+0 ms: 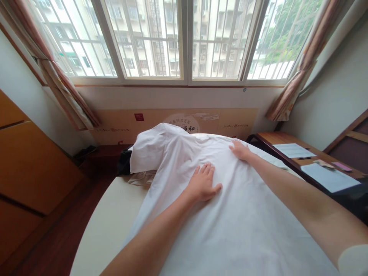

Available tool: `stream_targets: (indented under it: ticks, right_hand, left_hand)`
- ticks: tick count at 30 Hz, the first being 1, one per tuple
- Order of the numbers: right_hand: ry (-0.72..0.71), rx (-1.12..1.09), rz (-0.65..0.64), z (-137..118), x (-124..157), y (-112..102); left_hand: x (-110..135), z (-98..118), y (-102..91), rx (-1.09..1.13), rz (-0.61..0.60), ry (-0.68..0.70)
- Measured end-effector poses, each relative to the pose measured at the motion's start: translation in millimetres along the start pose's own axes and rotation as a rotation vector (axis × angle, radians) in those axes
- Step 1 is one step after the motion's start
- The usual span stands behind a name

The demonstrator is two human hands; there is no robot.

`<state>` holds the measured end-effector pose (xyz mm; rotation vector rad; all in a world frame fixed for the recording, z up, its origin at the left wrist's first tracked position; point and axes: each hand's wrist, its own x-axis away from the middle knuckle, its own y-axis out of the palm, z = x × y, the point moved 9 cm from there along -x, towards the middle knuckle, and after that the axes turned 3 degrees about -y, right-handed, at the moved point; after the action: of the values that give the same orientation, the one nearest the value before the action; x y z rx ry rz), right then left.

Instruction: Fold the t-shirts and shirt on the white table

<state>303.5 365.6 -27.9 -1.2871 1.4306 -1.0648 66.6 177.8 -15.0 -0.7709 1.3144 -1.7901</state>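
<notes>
A white shirt lies spread over a cream-coloured bed, with one sleeve folded back at the far left end. My left hand rests flat on the middle of the shirt, fingers stretched out and together. My right hand lies flat on the cloth farther away, near the shirt's upper right part, fingers extended. Neither hand holds anything.
A wooden desk with sheets of paper and small items stands to the right. A wooden cabinet lines the left wall. A wide barred window with tied-back curtains is ahead. Dark floor shows at lower left.
</notes>
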Motion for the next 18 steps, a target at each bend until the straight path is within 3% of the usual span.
stream_targets:
  ticks: [4, 9, 12, 15, 18]
  right_hand:
    - [0.076, 0.039, 0.109, 15, 47, -22]
    - [0.342, 0.096, 0.089, 87, 109, -44]
    - [0.367, 0.125, 0.07, 113, 138, -53]
    - [0.266, 0.175, 0.183, 104, 168, -61]
    - [-0.028, 0.111, 0.169, 64, 201, -42]
  left_hand:
    - [-1, -1, 0.3, -0.006, 0.015, 0.005]
    - [-5, -2, 2.3, -0.021, 0.016, 0.011]
    - [-6, -2, 2.1, -0.034, 0.029, 0.019]
    - [-6, 0, 2.1, -0.04, 0.033, 0.031]
    - [-7, 0, 1.6, -0.047, 0.031, 0.02]
